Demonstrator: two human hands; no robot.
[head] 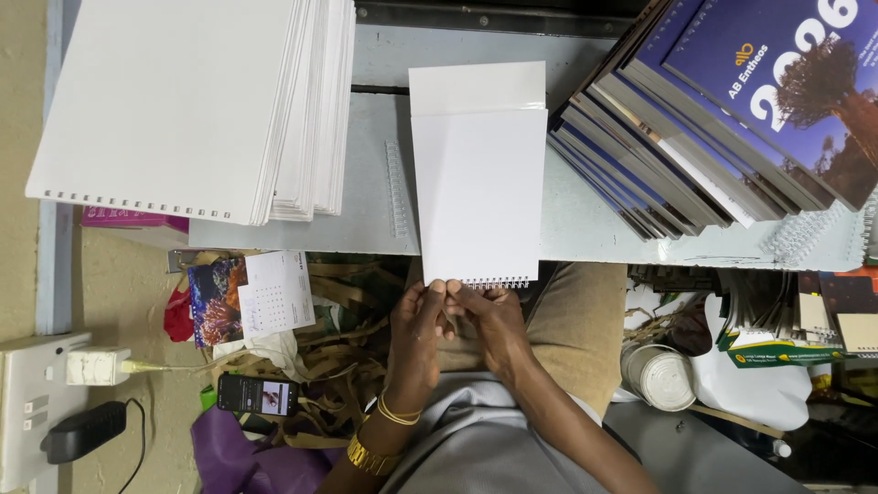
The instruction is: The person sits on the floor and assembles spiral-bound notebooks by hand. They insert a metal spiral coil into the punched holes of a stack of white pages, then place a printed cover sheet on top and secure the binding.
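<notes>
At frame centre our left hand (416, 320) and right hand (489, 316) pinch the wire-bound near edge of a white pad (477, 192); its long axis runs away up the worktop (585, 233).

A small dark phone (257, 395) lies low on the left among clutter, its screen lit with a pale picture. At right, under the table edge, sits a green-and-white flat package (764, 357).

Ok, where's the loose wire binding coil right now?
In the head view, the loose wire coil lies on the grey table, between the tall white sheet stack on the left and the white pad both hands hold.
</notes>
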